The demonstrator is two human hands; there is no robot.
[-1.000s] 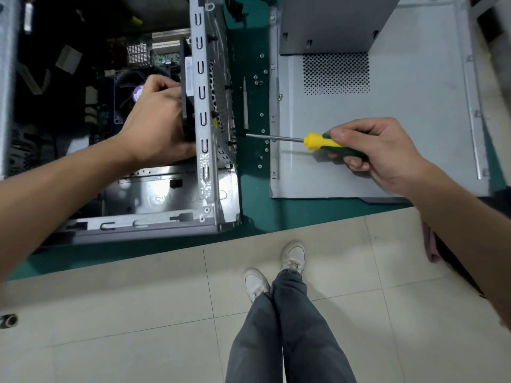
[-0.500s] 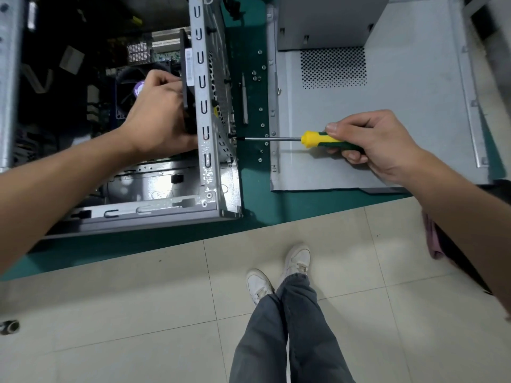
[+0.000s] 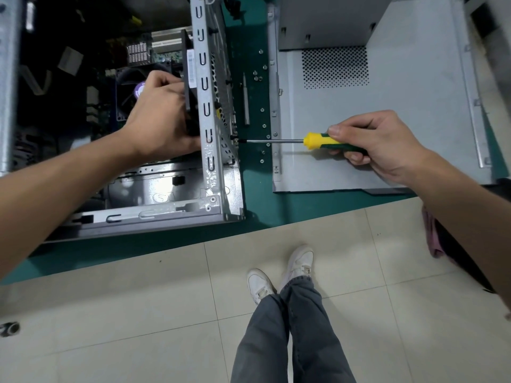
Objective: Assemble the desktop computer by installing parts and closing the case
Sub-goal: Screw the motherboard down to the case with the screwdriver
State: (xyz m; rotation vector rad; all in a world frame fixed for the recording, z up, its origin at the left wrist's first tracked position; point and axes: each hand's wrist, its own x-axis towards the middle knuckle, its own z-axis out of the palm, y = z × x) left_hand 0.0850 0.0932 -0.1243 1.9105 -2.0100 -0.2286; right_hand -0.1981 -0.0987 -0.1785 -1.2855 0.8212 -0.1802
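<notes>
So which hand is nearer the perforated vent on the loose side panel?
Right. The right hand holds the screwdriver over the side panel, just below the vent. The left hand is inside the case, well away.

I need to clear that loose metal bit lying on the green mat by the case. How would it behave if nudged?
The loose metal bit looks slim and round, so it would probably roll. It seems rigid steel, likely light. The small screws nearby could scatter if it bumps them.
</notes>
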